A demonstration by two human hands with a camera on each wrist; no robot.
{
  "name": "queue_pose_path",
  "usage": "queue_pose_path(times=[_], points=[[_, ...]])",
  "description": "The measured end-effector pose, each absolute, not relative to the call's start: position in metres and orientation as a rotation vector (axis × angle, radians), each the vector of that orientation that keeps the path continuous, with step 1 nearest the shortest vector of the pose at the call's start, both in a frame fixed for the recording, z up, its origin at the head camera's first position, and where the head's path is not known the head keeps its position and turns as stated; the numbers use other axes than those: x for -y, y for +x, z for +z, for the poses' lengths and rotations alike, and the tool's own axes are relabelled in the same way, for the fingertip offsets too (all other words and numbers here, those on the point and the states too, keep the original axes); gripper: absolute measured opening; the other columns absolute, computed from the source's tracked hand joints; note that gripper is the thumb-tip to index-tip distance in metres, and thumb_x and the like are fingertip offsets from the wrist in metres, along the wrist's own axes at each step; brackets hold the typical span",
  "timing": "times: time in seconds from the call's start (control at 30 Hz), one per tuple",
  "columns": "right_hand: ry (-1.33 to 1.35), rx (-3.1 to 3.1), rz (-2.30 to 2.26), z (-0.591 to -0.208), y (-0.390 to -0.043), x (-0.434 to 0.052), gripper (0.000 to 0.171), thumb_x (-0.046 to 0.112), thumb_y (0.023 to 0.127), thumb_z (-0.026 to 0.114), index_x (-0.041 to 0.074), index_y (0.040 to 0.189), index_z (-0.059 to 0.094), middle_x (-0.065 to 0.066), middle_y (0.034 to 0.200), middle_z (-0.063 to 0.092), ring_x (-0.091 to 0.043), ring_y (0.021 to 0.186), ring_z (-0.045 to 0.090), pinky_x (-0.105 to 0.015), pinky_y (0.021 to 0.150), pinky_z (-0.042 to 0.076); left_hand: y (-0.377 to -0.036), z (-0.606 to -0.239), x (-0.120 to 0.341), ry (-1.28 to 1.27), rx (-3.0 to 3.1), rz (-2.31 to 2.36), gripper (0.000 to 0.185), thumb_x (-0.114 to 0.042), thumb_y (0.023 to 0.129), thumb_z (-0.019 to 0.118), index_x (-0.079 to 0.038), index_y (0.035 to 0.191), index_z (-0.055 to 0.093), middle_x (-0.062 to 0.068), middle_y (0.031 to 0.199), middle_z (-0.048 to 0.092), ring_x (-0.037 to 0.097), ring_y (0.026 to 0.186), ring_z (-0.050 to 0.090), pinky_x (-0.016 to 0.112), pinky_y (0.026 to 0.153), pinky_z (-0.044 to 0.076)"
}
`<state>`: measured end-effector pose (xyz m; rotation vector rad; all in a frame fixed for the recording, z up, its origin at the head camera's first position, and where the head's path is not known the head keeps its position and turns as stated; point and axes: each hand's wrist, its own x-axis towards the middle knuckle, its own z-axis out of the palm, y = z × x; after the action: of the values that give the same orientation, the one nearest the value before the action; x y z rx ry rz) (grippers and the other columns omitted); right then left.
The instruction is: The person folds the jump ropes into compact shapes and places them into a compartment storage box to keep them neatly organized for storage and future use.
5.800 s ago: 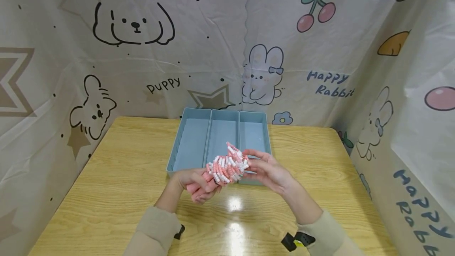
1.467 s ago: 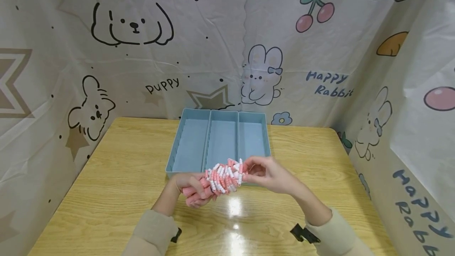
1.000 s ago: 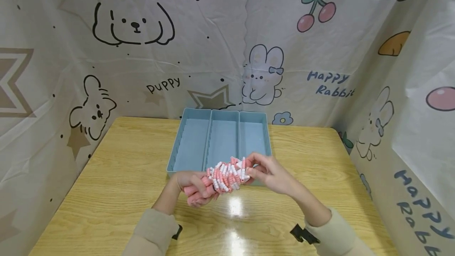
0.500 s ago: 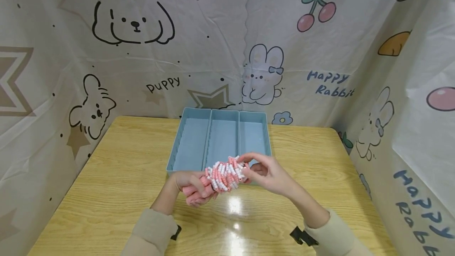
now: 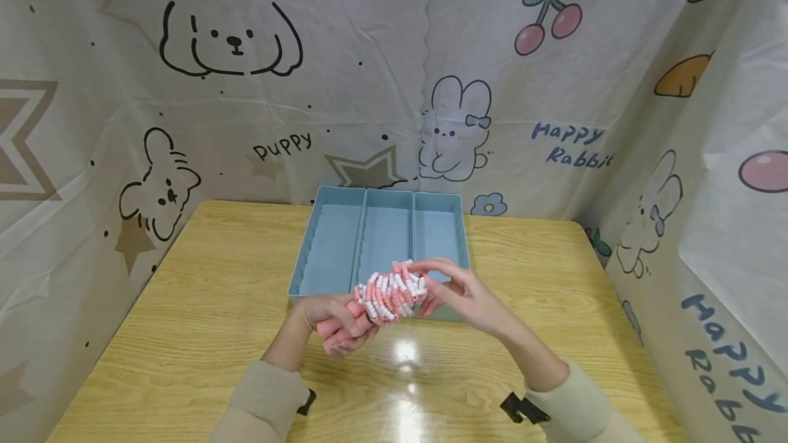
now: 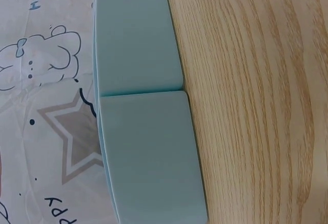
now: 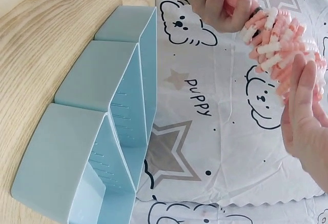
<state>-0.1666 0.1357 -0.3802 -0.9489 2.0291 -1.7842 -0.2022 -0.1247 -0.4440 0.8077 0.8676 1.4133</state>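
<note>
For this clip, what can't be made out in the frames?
- Head view: the pink handles are mostly covered by the left hand; their count is unclear.
- Head view: the right hand hides the beaded rope end.
- Left wrist view: only the blue tray and table; no hand.

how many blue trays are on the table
3. They sit side by side, touching, at the back of the table: the left tray, the middle tray and the right tray, whose near end is partly hidden behind the hands and the pink beaded rope.
</note>
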Motion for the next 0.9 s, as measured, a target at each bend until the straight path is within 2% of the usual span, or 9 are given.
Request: queue_pose_path(times=[0.23, 0.4, 0.57, 0.8, 0.9], points=[[-0.907, -2.157, -1.829, -0.385, -0.166, -0.129, 0.029, 0.004, 0.094, 0.046, -0.004, 0.121, 0.05, -0.019, 0.124, 0.039, -0.024, 0.06, 0.058, -0.035, 0.054, 0.053, -0.202, -0.444, 0.125, 0.813, -0.908, 1.411, 0.021, -0.007, 0.081, 0.034, -0.01, 0.099, 0.045, -0.005, 0.065, 0.052, 0.006, 0.051, 0.046, 0.021, 0.048, 0.039], [-0.948, -2.262, -1.811, -0.385, -0.162, -0.126, 0.029, 0.002, 0.093, 0.048, -0.001, 0.122, 0.051, -0.016, 0.118, 0.046, -0.016, 0.059, 0.059, -0.032, 0.054, 0.053, -0.203, -0.445, 0.125, 0.804, -0.908, 1.426, 0.017, -0.009, 0.082, 0.038, -0.01, 0.097, 0.046, -0.005, 0.064, 0.052, 0.007, 0.05, 0.047, 0.022, 0.047, 0.04], [-0.984, -2.322, -1.731, -0.383, -0.161, -0.126, 0.031, 0.002, 0.091, 0.05, -0.001, 0.122, 0.05, -0.016, 0.116, 0.049, -0.017, 0.064, 0.061, -0.03, 0.054, 0.053, -0.201, -0.442, 0.125, 0.82, -0.938, 1.412, 0.014, -0.011, 0.082, 0.043, -0.009, 0.095, 0.045, -0.006, 0.063, 0.052, 0.006, 0.05, 0.047, 0.022, 0.047, 0.04], [-1.05, -2.179, -1.629, -0.376, -0.165, -0.132, 0.033, 0.003, 0.091, 0.051, 0.001, 0.124, 0.046, -0.019, 0.117, 0.052, -0.015, 0.063, 0.062, -0.034, 0.058, 0.054, -0.2, -0.444, 0.126, 0.856, -0.899, 1.381, 0.014, -0.015, 0.083, 0.049, -0.011, 0.096, 0.047, -0.007, 0.064, 0.053, 0.006, 0.052, 0.048, 0.021, 0.049, 0.041], [-1.046, -2.111, -1.608, -0.374, -0.167, -0.135, 0.034, 0.004, 0.092, 0.05, 0.0, 0.125, 0.045, -0.021, 0.117, 0.054, -0.015, 0.068, 0.064, -0.037, 0.063, 0.054, -0.2, -0.445, 0.125, 0.865, -0.879, 1.376, 0.014, -0.015, 0.084, 0.051, -0.012, 0.097, 0.048, -0.006, 0.065, 0.053, 0.005, 0.053, 0.048, 0.02, 0.049, 0.041]])
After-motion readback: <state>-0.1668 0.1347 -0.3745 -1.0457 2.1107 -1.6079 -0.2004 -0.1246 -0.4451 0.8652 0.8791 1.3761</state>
